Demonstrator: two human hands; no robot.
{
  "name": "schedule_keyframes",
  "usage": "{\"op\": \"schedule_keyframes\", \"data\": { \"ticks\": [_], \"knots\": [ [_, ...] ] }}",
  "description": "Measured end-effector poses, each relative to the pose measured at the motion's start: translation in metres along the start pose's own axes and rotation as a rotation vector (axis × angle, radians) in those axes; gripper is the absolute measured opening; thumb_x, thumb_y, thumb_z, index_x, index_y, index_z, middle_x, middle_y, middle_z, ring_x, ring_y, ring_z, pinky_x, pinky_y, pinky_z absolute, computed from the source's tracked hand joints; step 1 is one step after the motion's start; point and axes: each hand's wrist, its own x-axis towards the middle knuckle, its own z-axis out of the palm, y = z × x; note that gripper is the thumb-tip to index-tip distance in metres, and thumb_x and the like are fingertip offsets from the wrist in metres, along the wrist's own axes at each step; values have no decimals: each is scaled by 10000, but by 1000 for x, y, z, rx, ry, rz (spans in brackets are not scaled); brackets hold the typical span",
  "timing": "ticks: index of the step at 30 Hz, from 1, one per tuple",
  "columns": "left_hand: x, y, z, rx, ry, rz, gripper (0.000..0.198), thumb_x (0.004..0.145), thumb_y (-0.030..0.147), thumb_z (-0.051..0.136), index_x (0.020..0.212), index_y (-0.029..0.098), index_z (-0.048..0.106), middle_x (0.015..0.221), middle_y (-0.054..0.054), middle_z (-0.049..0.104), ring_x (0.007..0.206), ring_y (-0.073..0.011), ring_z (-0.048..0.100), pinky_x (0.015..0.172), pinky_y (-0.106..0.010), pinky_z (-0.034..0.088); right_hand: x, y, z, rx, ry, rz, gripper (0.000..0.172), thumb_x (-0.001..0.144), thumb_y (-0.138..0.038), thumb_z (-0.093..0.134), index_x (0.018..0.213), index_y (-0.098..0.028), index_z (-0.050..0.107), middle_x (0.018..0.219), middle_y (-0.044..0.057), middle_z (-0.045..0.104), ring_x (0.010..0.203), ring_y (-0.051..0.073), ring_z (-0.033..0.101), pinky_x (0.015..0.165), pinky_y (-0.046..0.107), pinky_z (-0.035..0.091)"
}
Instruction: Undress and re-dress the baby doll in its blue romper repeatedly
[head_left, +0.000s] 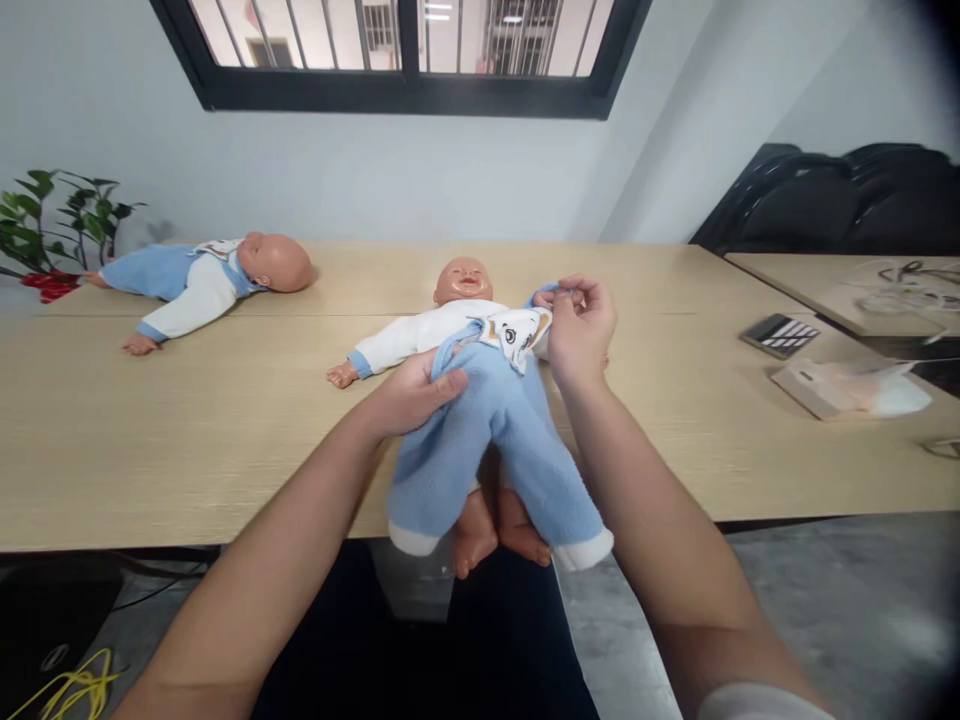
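A baby doll (463, 281) in a white long-sleeved top lies on its back, feet toward me at the table's front edge. Spread over its body and legs are blue overalls (480, 400) with white cuffs and a printed white bib; the doll's bare feet show between the trouser legs. My left hand (426, 392) is closed on the overalls' left side near the waist, thumb on top. At the upper right, my right hand (581, 325) pinches a blue strap of the overalls between thumb and fingers.
Another dressed doll (191, 280) lies at the table's left, near a potted plant (67, 225). On the right are a tissue box (821, 388) and a dark striped box (780, 335). Black chairs (817, 200) stand behind; cables (911, 285) lie on the side table.
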Motion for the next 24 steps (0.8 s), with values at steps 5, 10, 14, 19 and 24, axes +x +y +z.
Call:
{"op": "schedule_keyframes", "data": {
  "ticks": [5, 10, 14, 19, 24],
  "knots": [
    [-6, 8, 9, 54, -320, 129, 1086, 626, 563, 943, 1520, 155, 482, 1448, -169, 643, 1377, -425, 571, 1172, -493, 492, 10, 9, -7, -3, 59, -19, 161, 937, -318, 713, 917, -255, 566, 736, -76, 472, 739, 119, 724, 757, 292, 640],
    [-6, 7, 18, 281, -203, 66, 665, 828, 433, 776, 1416, 199, 571, 1400, -108, 688, 1297, -348, 637, 1113, -464, 522, 13, 9, -9, -2, 78, -39, 160, 929, -332, 709, 913, -256, 569, 747, -74, 450, 750, 124, 730, 753, 298, 638],
    [0, 2, 19, 478, 11, 18, 513, 866, 560, 716, 1227, 199, 672, 1164, -76, 776, 1092, -320, 701, 1014, -455, 548, 12, 11, -8, -16, 68, -61, 185, 934, -388, 709, 929, -263, 572, 758, -67, 473, 758, 135, 729, 773, 337, 647],
    [4, 0, 16, 361, 144, 74, 494, 986, 555, 550, 1293, 180, 640, 1320, -102, 729, 1260, -321, 642, 1127, -452, 480, 12, 11, -9, -22, 54, -67, 224, 948, -445, 695, 928, -265, 562, 767, -53, 515, 761, 154, 739, 771, 362, 657],
    [-3, 9, 9, 92, -472, 2, 794, 757, 592, 839, 1400, 197, 592, 1400, -114, 688, 1256, -333, 657, 1036, -411, 554, 10, 8, -8, -29, 60, -44, 196, 932, -391, 721, 924, -261, 575, 744, -68, 500, 766, 140, 740, 811, 351, 662]
  ]
}}
